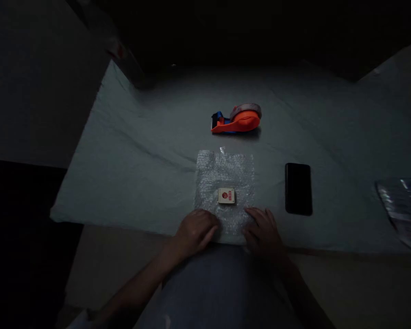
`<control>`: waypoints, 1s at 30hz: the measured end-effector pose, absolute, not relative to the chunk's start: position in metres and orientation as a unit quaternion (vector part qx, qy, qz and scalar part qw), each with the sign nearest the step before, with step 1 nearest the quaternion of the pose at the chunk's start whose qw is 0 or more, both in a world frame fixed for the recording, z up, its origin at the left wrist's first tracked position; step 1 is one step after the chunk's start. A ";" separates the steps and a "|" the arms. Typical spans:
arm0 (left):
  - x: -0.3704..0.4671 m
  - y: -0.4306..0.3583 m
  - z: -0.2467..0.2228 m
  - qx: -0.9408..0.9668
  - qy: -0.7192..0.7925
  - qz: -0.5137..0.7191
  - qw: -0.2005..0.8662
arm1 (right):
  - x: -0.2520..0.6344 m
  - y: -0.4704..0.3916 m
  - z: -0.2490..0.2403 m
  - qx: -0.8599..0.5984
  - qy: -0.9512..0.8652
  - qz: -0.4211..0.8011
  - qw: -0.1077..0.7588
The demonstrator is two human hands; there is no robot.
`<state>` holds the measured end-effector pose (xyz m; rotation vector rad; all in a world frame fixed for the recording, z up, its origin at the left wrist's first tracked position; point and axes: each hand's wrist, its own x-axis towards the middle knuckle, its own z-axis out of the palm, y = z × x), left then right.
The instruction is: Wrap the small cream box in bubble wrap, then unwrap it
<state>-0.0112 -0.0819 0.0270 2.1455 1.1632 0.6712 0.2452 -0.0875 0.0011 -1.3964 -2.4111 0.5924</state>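
A small cream box with red print (226, 196) lies on a sheet of bubble wrap (224, 171), spread flat at the middle of the table's near side. My left hand (197, 230) rests at the sheet's lower left corner, fingers curled together and thumb along the near edge; whether it pinches the wrap is too dark to tell. At the lower right edge of the sheet is my right hand (263, 230), its fingers spread and touching the wrap. Neither hand touches the box.
An orange tape dispenser (241, 121) lies beyond the wrap. To the right is a black phone (298, 188), and a clear plastic packet (402, 201) sits at the far right. A pale cloth covers the table (133, 173). Dark furniture stands behind.
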 end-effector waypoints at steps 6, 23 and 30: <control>0.037 -0.073 0.018 0.890 0.346 0.106 0.276 | 0.240 -0.063 0.010 -0.501 -0.807 0.200 0.241; 0.039 -0.079 0.005 0.880 0.365 0.074 0.295 | 0.284 -0.031 0.023 -0.594 -0.724 0.162 0.312; 0.041 -0.079 0.004 0.877 0.367 0.070 0.303 | 0.304 -0.038 0.005 -0.591 -0.742 0.159 0.276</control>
